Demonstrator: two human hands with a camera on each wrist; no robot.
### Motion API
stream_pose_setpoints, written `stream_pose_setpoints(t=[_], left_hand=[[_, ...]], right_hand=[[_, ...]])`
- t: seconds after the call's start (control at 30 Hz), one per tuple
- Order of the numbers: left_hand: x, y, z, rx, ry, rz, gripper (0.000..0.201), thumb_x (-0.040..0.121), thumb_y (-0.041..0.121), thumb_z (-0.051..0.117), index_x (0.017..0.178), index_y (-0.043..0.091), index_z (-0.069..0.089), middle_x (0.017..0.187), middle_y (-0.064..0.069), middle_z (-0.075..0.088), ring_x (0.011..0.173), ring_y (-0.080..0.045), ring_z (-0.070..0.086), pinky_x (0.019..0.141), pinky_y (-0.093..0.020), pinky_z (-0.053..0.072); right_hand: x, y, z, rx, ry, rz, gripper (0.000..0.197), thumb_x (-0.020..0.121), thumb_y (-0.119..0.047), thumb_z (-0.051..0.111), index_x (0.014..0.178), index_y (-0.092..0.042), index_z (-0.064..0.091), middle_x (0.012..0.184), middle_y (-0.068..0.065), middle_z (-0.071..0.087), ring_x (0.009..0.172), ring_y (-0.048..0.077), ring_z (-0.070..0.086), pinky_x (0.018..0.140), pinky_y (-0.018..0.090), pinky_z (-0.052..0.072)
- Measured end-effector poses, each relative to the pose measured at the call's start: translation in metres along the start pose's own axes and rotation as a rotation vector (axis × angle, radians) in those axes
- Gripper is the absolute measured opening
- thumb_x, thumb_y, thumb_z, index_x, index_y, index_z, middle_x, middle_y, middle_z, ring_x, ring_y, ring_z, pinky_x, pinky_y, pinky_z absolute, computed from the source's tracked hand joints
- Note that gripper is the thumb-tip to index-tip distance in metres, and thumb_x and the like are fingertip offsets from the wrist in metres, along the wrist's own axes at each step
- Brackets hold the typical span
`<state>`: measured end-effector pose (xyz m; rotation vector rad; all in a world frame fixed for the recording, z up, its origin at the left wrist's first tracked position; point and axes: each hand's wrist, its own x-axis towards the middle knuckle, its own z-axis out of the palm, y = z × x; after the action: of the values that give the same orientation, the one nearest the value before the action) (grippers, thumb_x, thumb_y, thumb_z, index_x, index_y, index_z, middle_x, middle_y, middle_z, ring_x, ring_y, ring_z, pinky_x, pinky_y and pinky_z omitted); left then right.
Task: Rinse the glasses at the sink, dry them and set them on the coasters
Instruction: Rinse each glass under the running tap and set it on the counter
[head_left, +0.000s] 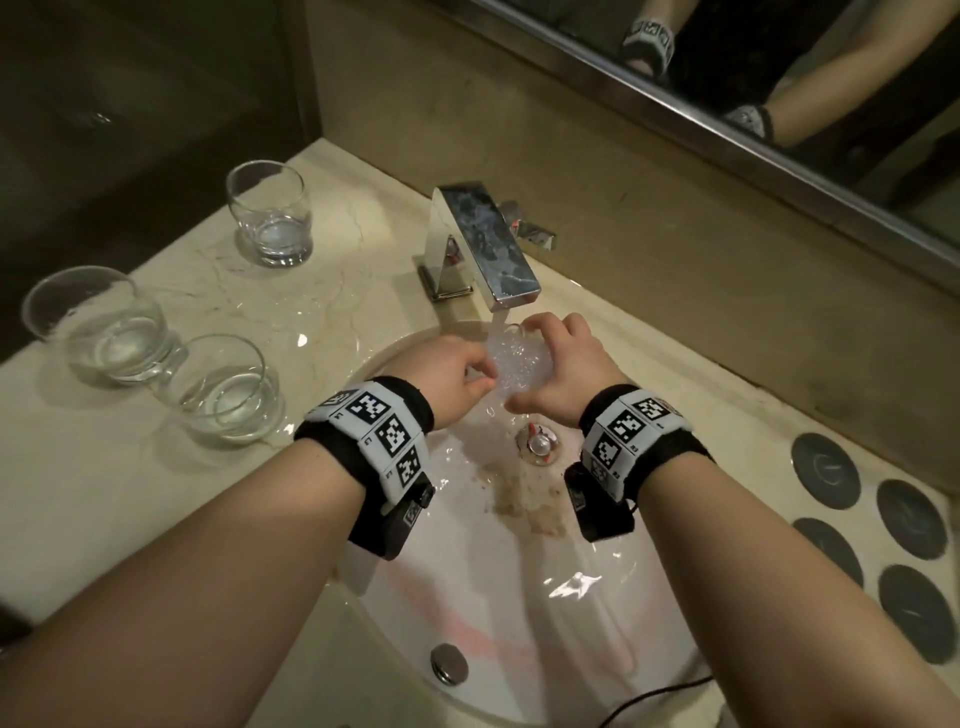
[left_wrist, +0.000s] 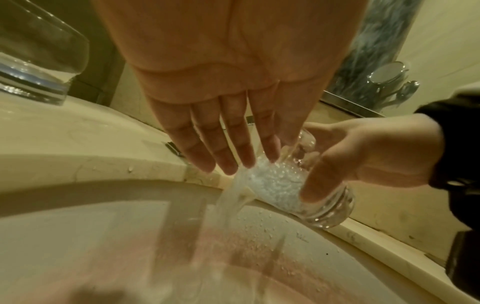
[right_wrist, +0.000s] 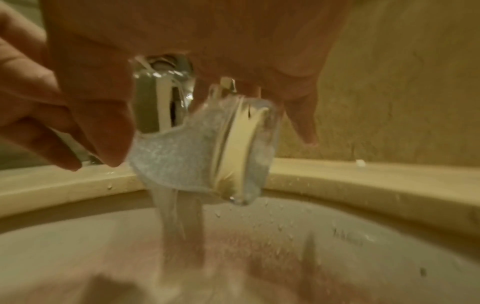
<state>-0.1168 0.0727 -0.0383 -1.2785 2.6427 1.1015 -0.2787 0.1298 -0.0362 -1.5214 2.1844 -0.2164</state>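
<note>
Gripping a clear tumbler (head_left: 519, 364) tilted under the chrome faucet (head_left: 480, 244), right hand (head_left: 558, 371) has thumb and fingers curled round it over the sink basin (head_left: 467, 597); water foams inside and spills down. Left hand (head_left: 449, 371) has straight fingers (left_wrist: 228, 148) reaching to the tumbler's mouth, holding nothing. Three more glasses (head_left: 104, 327) with some water stand on the marble counter (head_left: 104, 493) left of the basin. Dark round coasters (head_left: 909, 519) lie on the right.
</note>
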Motion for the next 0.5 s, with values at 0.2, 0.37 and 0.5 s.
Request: stream_pose_setpoints(t=[0.2,0.37,0.5], left_hand=[[-0.008,-0.001,0.007,-0.159,0.010,-0.036,0.021,0.093,0.030,0.056,0.111,0.022,0.064,0.107,0.007,0.064,0.091,-0.007,0.054,0.082,-0.021,0.039],[-0.011,0.000,0.013,-0.270,0.000,-0.028,0.023,0.093,0.031,0.057,0.110,0.020,0.066,0.096,0.010,0.058,0.089,-0.006,0.052,0.078,-0.018,0.035],[-0.012,0.006,0.014,-0.426,-0.003,0.012,0.026,0.095,0.033,0.052,0.105,0.016,0.069,0.102,0.002,0.067,0.092,-0.011,0.058,0.079,-0.023,0.043]], right_hand=[[-0.021,-0.015,-0.016,-0.684,-0.058,-0.117,0.077,0.068,-0.035,0.074,0.132,-0.026,0.033,0.127,0.008,0.032,0.116,0.030,0.042,0.109,0.057,0.025],[-0.031,-0.028,-0.025,-0.892,-0.049,-0.208,0.078,0.072,-0.033,0.072,0.136,-0.028,0.027,0.137,0.009,0.026,0.125,0.031,0.036,0.110,0.062,0.018],[-0.030,-0.034,-0.024,-0.813,-0.026,-0.191,0.074,0.072,-0.033,0.071,0.133,-0.026,0.029,0.133,0.009,0.029,0.121,0.030,0.039,0.103,0.051,0.036]])
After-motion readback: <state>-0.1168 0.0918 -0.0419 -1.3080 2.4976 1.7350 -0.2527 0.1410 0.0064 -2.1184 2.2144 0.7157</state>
